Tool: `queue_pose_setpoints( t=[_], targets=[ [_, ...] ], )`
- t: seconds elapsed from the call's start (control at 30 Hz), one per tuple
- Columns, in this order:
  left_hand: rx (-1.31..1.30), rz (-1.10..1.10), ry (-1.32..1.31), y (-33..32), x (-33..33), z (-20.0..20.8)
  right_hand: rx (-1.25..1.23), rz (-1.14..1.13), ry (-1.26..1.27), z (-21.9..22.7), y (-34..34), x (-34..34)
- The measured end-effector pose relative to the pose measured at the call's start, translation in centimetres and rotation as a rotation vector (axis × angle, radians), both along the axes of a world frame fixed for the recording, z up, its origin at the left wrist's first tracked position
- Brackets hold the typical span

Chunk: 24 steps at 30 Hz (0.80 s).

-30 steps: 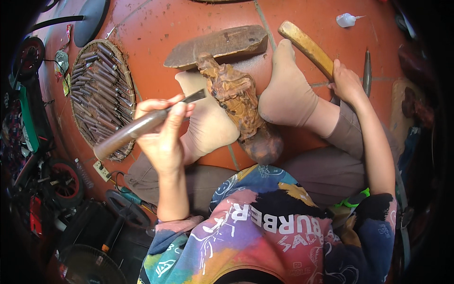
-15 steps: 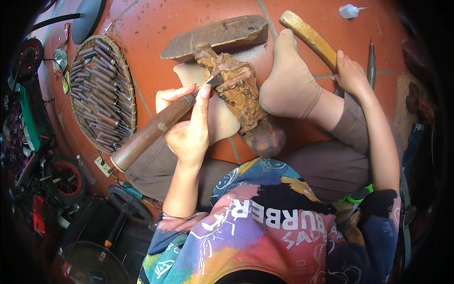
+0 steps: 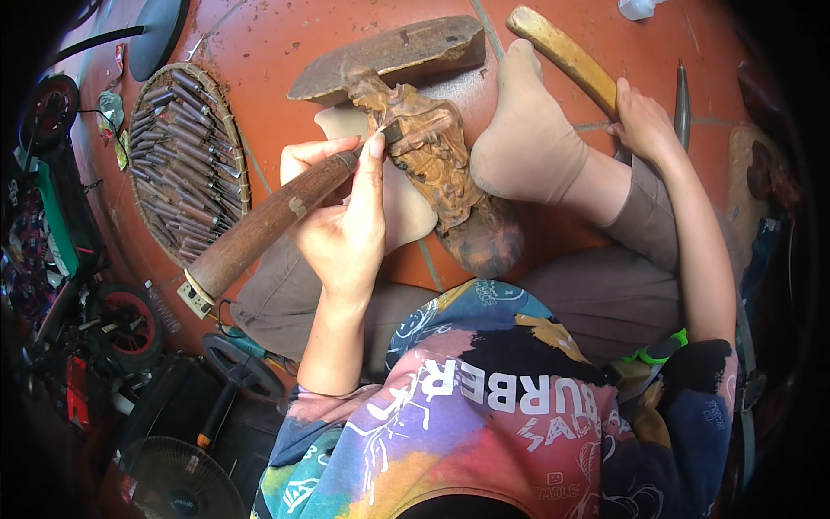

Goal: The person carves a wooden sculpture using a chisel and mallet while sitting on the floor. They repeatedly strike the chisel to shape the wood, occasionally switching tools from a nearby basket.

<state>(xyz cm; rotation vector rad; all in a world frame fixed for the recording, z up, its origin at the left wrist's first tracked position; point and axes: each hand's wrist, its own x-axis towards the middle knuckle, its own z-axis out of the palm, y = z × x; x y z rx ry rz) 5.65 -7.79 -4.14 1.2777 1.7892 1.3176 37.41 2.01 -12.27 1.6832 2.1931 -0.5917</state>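
My left hand (image 3: 344, 229) is closed around a wood chisel (image 3: 268, 221) with a long brown handle. Its short blade meets the side of a carved wooden figure (image 3: 432, 147), or sits very close to it. The figure lies between my feet, its far end by a dark wooden block (image 3: 393, 60) and its rounded, uncarved-looking end (image 3: 484, 242) toward me. On the right, my right hand (image 3: 644, 121) grips the near end of a pale wooden mallet (image 3: 562, 60), held away from the chisel. Part of that grip is hidden behind the hand.
A round wicker tray (image 3: 242, 164) full of chisels lies on the left of the tiled floor. Beyond my right hand rests a dark pointed tool (image 3: 683, 108). A white bottle (image 3: 637, 9) is at the far right. A power socket (image 3: 195, 298) and a fan (image 3: 177, 480) are at lower left.
The chisel's handle end has swung a little left, with the blade still at the figure. My right hand keeps the mallet in nearly the same place. The whole view has shifted slightly.
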Motion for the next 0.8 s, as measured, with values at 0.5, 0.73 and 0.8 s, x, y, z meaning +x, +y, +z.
queue_pose_setpoints(
  t=[0.5,0.73,0.8],
  targets=[
    [-0.075,-0.073,0.008,1.9,-0.5,0.9,0.387,-0.123,0.226,6.1,1.8,1.4],
    [-0.081,-0.116,0.223,2.1,-0.4,1.8,0.584,0.305,0.537,20.8,2.1,-2.9],
    [-0.007,-0.100,0.364,1.9,-0.1,2.5,0.594,0.432,0.537,23.9,2.3,-4.8]
  ],
)
